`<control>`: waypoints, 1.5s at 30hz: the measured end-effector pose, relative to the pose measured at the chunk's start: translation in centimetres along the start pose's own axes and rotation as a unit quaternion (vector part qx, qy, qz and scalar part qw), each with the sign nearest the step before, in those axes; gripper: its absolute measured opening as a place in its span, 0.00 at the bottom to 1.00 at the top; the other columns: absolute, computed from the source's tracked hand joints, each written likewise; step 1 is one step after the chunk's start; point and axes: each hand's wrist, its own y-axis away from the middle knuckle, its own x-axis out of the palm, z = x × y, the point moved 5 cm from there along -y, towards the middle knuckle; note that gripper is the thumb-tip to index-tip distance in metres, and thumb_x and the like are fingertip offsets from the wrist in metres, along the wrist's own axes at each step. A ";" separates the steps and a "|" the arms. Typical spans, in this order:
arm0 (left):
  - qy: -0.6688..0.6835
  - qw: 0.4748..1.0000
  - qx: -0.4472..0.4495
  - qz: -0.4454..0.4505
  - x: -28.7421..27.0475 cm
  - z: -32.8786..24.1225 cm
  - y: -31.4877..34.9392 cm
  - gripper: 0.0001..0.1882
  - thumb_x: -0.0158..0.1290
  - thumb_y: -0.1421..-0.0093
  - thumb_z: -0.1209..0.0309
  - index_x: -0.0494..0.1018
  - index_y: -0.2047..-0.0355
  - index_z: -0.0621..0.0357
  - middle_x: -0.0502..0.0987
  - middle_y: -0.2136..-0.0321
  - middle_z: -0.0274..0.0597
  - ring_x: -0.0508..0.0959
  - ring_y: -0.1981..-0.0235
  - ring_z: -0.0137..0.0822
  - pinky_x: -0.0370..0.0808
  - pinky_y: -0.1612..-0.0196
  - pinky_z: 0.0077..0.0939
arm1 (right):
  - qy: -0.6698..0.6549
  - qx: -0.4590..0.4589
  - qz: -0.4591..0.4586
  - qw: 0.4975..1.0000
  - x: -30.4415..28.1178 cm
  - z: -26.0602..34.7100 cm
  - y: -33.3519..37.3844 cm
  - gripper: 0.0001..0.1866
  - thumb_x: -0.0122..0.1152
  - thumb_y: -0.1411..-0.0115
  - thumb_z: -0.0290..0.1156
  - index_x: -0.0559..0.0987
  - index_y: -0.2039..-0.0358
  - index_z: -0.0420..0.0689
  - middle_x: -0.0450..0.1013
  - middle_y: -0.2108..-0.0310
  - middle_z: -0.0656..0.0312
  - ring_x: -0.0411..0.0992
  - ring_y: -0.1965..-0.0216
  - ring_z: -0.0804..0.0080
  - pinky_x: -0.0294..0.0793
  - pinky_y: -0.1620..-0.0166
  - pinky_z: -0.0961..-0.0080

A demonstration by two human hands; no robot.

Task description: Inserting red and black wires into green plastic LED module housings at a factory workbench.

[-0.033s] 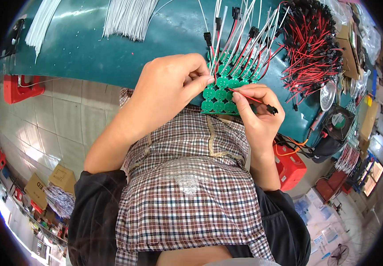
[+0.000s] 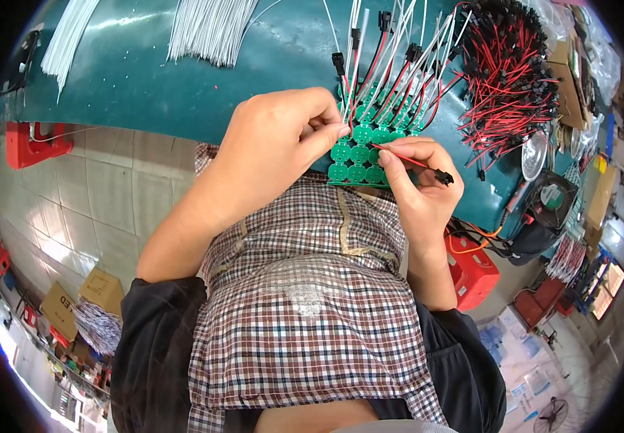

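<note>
Green, glossy worktop [image 2: 131, 90] spans the upper part of the view, its near edge curving above a pale tiled floor [image 2: 113, 191], with a red stool [image 2: 37, 148] under its left side and another red stool [image 2: 470, 273] at the right. Two bundles of white wire lie toward the far side, a narrow bundle [image 2: 68, 40] at the left and a broader bundle [image 2: 211, 32] beside it. At the near edge, between the hands and just in front of the checked apron [image 2: 312, 339], sits a panel of round green circuit boards [image 2: 359, 154], with white wires and red-and-black leads rising from its farther rows, several tipped with black connectors. The left hand [image 2: 276, 137] reaches to the panel's left side, thumb and forefinger drawn near each other beside the wires; whether a wire is caught between them cannot be told. The right hand [image 2: 424, 177] pinches a single red-and-black lead [image 2: 409, 160] between thumb and fingers over the panel's right side, its wire end pointing left above the boards and its black connector [image 2: 442, 177] lying across the hand. Beyond that hand, a heap of similar leads [image 2: 503, 94] covers the right end of the worktop, near a small black fan [image 2: 548, 195].
</note>
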 end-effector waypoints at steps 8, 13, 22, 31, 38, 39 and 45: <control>-0.024 1.000 0.008 0.000 0.4 0.3 0.1 0.07 0.64 0.43 0.74 0.77 0.72 0.64 0.79 0.80 0.37 0.75 0.81 0.24 0.70 0.77 0.20 | 0.048 -0.067 -0.035 0.996 0.2 0.2 -0.1 0.06 0.68 0.47 0.15 0.79 0.69 0.37 0.78 0.69 0.58 0.77 0.68 0.77 0.77 0.64 0.82; -0.037 0.999 -0.024 0.018 0.1 0.6 0.2 0.08 0.65 0.46 0.74 0.77 0.72 0.63 0.79 0.79 0.37 0.76 0.80 0.24 0.71 0.76 0.19 | 0.050 -0.075 -0.043 0.995 0.2 0.2 0.1 0.06 0.68 0.47 0.15 0.79 0.70 0.37 0.79 0.69 0.58 0.77 0.69 0.77 0.77 0.66 0.83; -0.098 0.990 -0.018 -0.094 -10.1 2.5 -0.9 0.10 0.63 0.41 0.66 0.80 0.66 0.60 0.80 0.76 0.37 0.77 0.75 0.25 0.73 0.70 0.19 | 0.031 -0.012 -0.051 0.998 0.2 -0.2 0.1 0.06 0.67 0.44 0.15 0.78 0.69 0.35 0.78 0.69 0.58 0.76 0.71 0.78 0.76 0.67 0.84; -0.572 0.752 -0.224 -0.240 -31.7 14.2 -1.5 0.22 0.53 0.36 0.48 0.79 0.53 0.50 0.83 0.59 0.45 0.82 0.56 0.48 0.75 0.54 0.35 | 0.004 0.026 -0.070 0.997 0.6 0.0 -0.1 0.05 0.67 0.45 0.16 0.78 0.71 0.35 0.79 0.71 0.61 0.74 0.72 0.84 0.75 0.71 0.86; -0.507 0.805 -0.255 -0.174 -35.9 19.0 -1.8 0.24 0.52 0.36 0.47 0.78 0.52 0.52 0.82 0.60 0.48 0.82 0.57 0.48 0.74 0.54 0.36 | -0.004 0.046 -0.064 0.997 0.6 -0.1 -0.2 0.05 0.67 0.44 0.16 0.78 0.69 0.35 0.79 0.70 0.60 0.76 0.73 0.83 0.76 0.70 0.85; -0.501 0.811 -0.250 -0.174 -35.6 18.9 -2.0 0.23 0.52 0.36 0.48 0.78 0.53 0.53 0.82 0.60 0.48 0.82 0.57 0.48 0.74 0.54 0.35 | -0.003 0.046 -0.064 0.997 0.6 0.0 -0.3 0.05 0.67 0.44 0.16 0.78 0.69 0.35 0.79 0.70 0.60 0.76 0.73 0.83 0.76 0.70 0.85; -0.556 0.782 -0.185 -0.212 -33.2 15.7 -2.2 0.23 0.52 0.36 0.48 0.79 0.55 0.54 0.83 0.62 0.45 0.82 0.58 0.45 0.74 0.55 0.34 | 0.000 0.069 -0.042 0.997 0.6 0.0 -0.3 0.06 0.67 0.43 0.17 0.78 0.66 0.35 0.79 0.69 0.60 0.78 0.71 0.79 0.78 0.65 0.85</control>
